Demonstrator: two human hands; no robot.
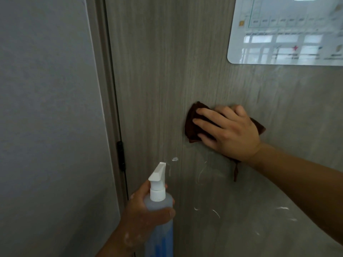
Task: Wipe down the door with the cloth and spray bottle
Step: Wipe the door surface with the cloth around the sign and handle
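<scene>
Head view looks down along a grey wood-grain door (167,71) that fills the middle and right of the frame. The right hand (228,130), at centre right, lies flat on a dark brown cloth (193,125) and presses it against the door. Its fingers are spread and nearly straight, pointing toward the left of the frame. The cloth is bunched under the palm, sticks out past the fingertips on the left and past the knuckles on the right, and a thin strip of it hangs down below the wrist.

At bottom centre the left hand (141,210) grips the bottle (157,199), with the fingers curled round its shoulder and the thumb lying across the front. The bottle's long axis runs up and down the frame, with the base cut off at the lower edge. Its white nozzle (159,170) is at the top and points up and slightly right, toward the door and close to it. The body is translucent, with blue showing lower down.

Wet streaks (202,169) curve across the door below the cloth, and a small droplet (174,159) sits just above the nozzle. More streaks shine at lower right.

A black hinge (120,155) sits on the door's left edge, beside a plain grey wall (46,108) that takes up the left of the frame. A glossy white sign (285,34) with rounded corners is fixed to the door at upper right; its print is too blurred to read.
</scene>
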